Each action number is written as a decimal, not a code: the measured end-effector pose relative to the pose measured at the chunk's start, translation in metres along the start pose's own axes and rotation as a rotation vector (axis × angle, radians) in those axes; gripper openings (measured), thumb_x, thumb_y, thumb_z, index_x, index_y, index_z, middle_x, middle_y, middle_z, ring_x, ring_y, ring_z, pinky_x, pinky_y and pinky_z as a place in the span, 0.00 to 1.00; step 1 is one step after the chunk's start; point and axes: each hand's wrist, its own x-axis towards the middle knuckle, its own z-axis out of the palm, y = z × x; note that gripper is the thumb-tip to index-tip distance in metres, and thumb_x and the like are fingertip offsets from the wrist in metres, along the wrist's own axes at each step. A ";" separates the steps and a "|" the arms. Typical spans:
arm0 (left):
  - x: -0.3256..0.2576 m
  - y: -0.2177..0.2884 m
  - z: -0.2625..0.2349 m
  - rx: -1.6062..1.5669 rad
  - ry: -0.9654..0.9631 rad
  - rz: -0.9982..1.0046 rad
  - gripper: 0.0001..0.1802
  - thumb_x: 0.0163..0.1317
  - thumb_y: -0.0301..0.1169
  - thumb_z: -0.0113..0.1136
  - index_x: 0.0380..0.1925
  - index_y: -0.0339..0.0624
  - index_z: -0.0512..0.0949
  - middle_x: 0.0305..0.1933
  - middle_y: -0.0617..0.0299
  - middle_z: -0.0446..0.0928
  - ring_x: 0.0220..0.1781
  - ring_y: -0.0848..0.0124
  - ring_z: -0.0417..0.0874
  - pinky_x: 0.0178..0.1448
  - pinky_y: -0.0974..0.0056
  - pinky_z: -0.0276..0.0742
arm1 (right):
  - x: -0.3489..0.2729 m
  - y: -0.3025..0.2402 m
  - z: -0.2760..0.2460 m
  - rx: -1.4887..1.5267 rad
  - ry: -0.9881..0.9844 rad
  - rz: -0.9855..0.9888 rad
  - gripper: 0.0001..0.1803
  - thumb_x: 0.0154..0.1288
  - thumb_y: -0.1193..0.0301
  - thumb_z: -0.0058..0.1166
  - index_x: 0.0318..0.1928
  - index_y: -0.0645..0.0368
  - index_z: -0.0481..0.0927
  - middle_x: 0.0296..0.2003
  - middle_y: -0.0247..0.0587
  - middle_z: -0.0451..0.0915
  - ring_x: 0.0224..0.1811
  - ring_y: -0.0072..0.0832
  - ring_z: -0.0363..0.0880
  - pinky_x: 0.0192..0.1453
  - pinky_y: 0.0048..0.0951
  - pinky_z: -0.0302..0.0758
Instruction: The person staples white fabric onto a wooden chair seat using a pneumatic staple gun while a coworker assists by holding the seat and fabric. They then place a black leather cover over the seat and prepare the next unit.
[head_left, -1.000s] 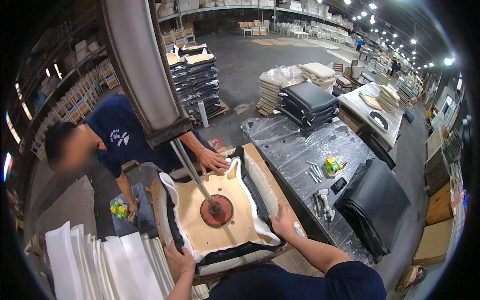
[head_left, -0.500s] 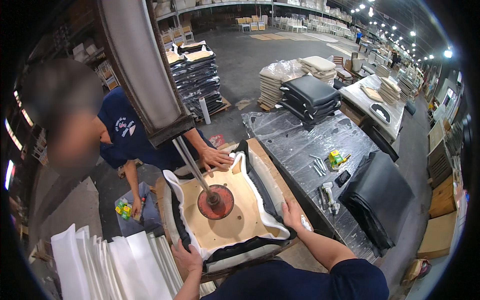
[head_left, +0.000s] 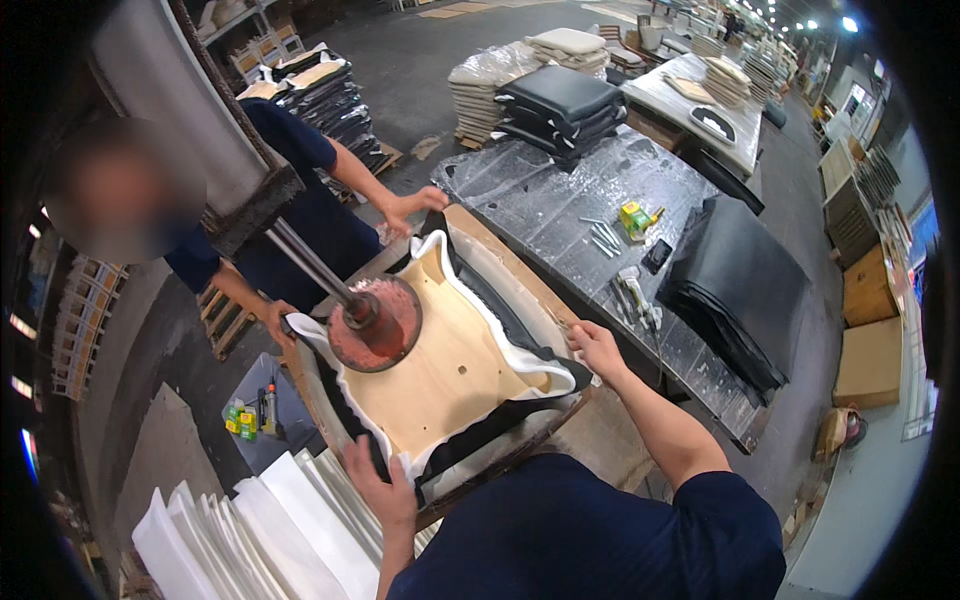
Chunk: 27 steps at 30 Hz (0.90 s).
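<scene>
A seat cushion lies upside down, its bare plywood base point(head_left: 450, 360) ringed by white foam and black cover point(head_left: 520, 410). A round rusty press disc point(head_left: 375, 322) on a metal rod bears on the plywood. My left hand point(head_left: 378, 488) grips the near edge of the black cover. My right hand point(head_left: 597, 346) holds the cover at the seat's right corner. Across from me a co-worker in dark blue has one hand point(head_left: 418, 200) at the far corner and another point(head_left: 274, 318) at the left edge.
A plastic-covered table point(head_left: 560, 195) on the right carries stacked black cushions point(head_left: 560, 100), black covers point(head_left: 735, 285), staplers and small tools point(head_left: 635, 295). White foam sheets point(head_left: 250, 530) stand at lower left. Pallets of seats point(head_left: 320, 90) stand behind.
The view has drawn closer to the seat. My right hand slid along the right edge to the corner. The co-worker's far hand moved further right along the seat.
</scene>
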 end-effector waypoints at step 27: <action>0.009 0.042 0.079 -0.244 -1.423 0.352 0.40 0.78 0.46 0.64 0.84 0.41 0.64 0.89 0.41 0.61 0.91 0.52 0.61 0.90 0.57 0.57 | -0.256 0.198 -0.103 -0.430 0.222 0.884 0.19 0.74 0.55 0.60 0.51 0.56 0.93 0.31 0.42 0.91 0.30 0.38 0.91 0.40 0.41 0.88</action>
